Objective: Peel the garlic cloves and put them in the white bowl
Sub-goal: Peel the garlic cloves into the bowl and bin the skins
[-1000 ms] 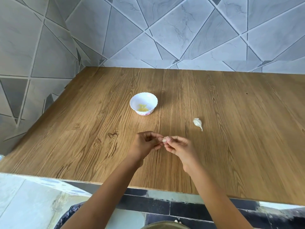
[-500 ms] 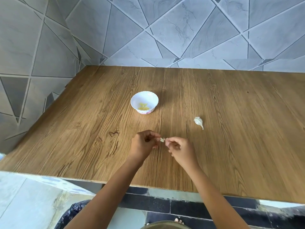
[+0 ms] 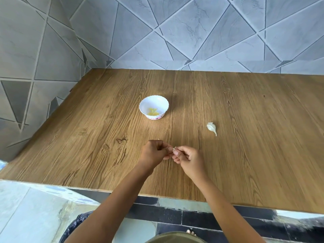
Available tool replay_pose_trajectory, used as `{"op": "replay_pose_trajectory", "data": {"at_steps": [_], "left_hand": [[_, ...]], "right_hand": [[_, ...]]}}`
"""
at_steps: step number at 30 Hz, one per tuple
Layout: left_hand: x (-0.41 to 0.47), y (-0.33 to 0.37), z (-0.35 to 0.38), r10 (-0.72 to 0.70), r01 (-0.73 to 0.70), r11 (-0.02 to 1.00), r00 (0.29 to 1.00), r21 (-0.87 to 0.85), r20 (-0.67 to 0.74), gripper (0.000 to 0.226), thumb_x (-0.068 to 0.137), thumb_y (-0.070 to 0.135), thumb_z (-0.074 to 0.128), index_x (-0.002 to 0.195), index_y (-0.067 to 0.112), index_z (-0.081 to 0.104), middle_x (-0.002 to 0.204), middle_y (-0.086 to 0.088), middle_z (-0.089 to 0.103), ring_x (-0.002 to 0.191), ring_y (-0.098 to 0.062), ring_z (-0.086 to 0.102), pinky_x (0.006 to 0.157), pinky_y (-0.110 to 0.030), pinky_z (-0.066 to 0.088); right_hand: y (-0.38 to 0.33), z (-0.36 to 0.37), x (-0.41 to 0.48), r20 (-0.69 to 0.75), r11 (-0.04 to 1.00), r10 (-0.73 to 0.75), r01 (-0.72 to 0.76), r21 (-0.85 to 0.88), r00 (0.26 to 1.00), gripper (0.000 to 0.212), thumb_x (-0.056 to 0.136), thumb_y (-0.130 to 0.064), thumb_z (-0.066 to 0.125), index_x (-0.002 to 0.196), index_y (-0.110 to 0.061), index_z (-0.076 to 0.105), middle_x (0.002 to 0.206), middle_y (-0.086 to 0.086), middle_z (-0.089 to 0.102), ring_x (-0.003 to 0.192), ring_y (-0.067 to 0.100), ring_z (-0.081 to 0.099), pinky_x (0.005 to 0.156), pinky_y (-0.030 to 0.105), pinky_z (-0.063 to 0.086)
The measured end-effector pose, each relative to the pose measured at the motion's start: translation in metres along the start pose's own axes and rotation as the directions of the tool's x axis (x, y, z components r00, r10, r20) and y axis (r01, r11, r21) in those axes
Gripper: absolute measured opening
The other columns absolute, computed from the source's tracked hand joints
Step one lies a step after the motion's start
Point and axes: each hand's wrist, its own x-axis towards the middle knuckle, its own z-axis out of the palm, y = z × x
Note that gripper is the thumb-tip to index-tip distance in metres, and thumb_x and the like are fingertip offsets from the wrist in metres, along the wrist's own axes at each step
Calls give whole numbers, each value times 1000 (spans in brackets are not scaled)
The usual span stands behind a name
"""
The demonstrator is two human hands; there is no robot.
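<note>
Wood table | left hand and right hand fingers pinch small pale clove | white bowl: yellowish peeled cloves

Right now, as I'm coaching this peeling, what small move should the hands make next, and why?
Probably peel the skin away: the left hand and right hand both pinch a small garlic clove with pale skin showing between them, so it seems not fully peeled. The white bowl already holds peeled cloves; it likely goes there after.
</note>
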Motion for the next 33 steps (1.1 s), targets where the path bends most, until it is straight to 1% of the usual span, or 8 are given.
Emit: {"op": "replay_pose_trajectory", "data": {"at_steps": [4,7,12,16,22,28,31,33], "left_hand": [[-1,-4,0,-169,175,973,984,-154,49,8,87,1,64,81,4,68,73,-10,70,65,-12,67,63,-20,56],[-2,-5,1,-174,180,966,984,-185,47,9,88,1,62,82,3,68,74,-9,70,66,-12,68,61,-19,55],[-2,-5,4,137,-93,942,984,323,-117,7,87,5,63,83,3,69,69,-3,67,66,-23,66,69,-33,57],[-1,-5,-4,103,-74,964,989,255,-102,15,91,1,55,80,2,66,73,-12,69,74,-35,68,71,-44,58],[1,3,-7,316,-284,818,949,500,22,15,91,14,61,89,7,74,80,-4,70,76,-16,63,72,-29,50],[4,-2,-7,331,-311,870,943,382,15,21,80,-9,60,83,7,73,69,0,70,62,-5,65,68,-29,56],[2,0,-7,212,-229,952,972,203,104,16,84,2,66,92,15,72,80,-4,73,71,-21,69,73,-32,58],[1,2,-7,186,-202,967,976,153,117,11,81,8,72,91,13,73,80,-4,73,70,-17,68,71,-28,58]], "right_hand": [[8,1,-3,-1,997,-52,52,-51,999,13,90,-15,62,99,-10,72,75,-1,71,67,9,68,66,27,58],[9,1,-1,-4,997,-53,52,-50,999,13,90,-14,63,98,-9,72,73,-3,70,66,8,68,65,26,58],[7,6,2,-71,997,-56,52,-53,996,10,88,-15,66,91,-9,73,70,1,70,64,11,68,64,31,58],[8,2,3,-94,998,-4,10,60,996,15,87,-7,66,101,-3,71,77,0,71,71,16,70,69,28,59],[5,-2,4,-38,962,72,-59,267,997,21,84,1,67,103,-6,68,82,-2,71,74,9,70,70,20,55],[5,-3,4,-64,956,87,-66,285,994,16,82,-1,70,96,-8,71,76,-4,71,68,7,69,65,19,54],[6,-4,5,-92,975,67,-46,215,993,16,82,-4,70,97,-4,71,74,-1,71,65,8,68,64,21,55],[6,-3,4,-86,982,58,-41,182,995,17,83,-4,69,100,-3,70,75,0,71,68,9,69,65,22,56]]}}
